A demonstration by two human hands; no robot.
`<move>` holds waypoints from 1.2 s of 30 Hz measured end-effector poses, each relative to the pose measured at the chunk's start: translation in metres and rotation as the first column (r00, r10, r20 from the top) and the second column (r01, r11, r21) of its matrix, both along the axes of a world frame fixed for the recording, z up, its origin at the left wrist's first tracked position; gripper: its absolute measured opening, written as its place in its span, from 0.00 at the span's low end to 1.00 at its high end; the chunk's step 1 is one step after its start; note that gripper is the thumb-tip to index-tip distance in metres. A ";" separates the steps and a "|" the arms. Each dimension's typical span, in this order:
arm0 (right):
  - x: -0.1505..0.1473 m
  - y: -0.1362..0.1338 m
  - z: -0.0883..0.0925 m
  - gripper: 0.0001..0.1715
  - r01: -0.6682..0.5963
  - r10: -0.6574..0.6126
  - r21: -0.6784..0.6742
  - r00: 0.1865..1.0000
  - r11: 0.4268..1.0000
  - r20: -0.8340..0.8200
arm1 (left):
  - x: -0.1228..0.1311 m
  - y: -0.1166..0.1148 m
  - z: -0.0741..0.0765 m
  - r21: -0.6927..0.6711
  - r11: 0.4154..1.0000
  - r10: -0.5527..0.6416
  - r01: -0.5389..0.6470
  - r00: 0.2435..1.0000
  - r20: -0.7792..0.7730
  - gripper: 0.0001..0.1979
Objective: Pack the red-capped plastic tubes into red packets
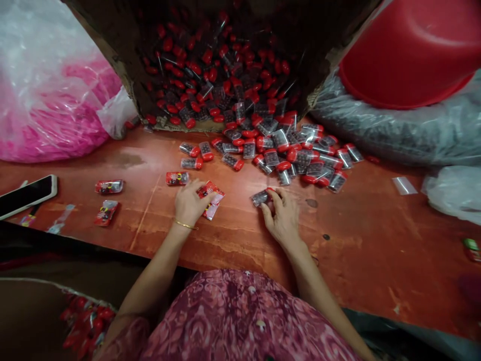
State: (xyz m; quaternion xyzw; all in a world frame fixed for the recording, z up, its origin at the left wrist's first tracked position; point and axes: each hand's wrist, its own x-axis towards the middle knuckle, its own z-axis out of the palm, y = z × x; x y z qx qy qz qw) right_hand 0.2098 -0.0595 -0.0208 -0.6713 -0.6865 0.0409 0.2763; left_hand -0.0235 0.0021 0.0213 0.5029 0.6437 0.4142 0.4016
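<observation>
My right hand [282,216] grips a small clear container [259,198] by its red-capped end, thumb on the near side and fingers on the far side. Dark beads seem to fill it. My left hand [188,203], with a thin gold bangle at the wrist, rests over a few red printed labels [215,201]; its thumb is spread from the fingers and touches them. Part of the labels is hidden under that hand. Just beyond its fingers lies a container in a red printed wrap [177,178]. Two more wrapped containers [108,186] lie farther left.
A cardboard box [101,37] on its side spills many red-capped containers [280,140] onto the red-brown table [361,240]. A phone [28,195] and a pink-filled bag [56,115] are left. A red basin [409,55] sits on a bag [387,133] at right.
</observation>
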 end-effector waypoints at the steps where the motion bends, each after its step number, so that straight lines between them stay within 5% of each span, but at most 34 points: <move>1: 0.000 0.000 0.000 0.23 -0.001 0.001 -0.002 1.000 1.000 0.000 | 0.000 0.001 -0.002 0.019 0.996 -0.083 0.086 0.986 -0.143 0.14; 5: 0.000 0.000 -0.001 0.23 0.007 -0.006 -0.016 1.000 1.000 0.015 | -0.004 0.006 -0.010 0.050 0.973 -0.176 0.227 0.859 -0.482 0.03; 17: 0.001 0.001 -0.004 0.22 0.015 -0.016 0.050 1.000 0.999 0.015 | 0.003 0.007 -0.011 -0.055 0.969 -0.199 0.240 0.630 -0.751 0.13; 36: -0.022 -0.004 0.017 0.10 -0.072 0.088 0.215 0.994 0.974 -0.067 | 0.001 0.012 -0.021 0.019 0.968 -0.169 0.250 0.706 -0.687 0.12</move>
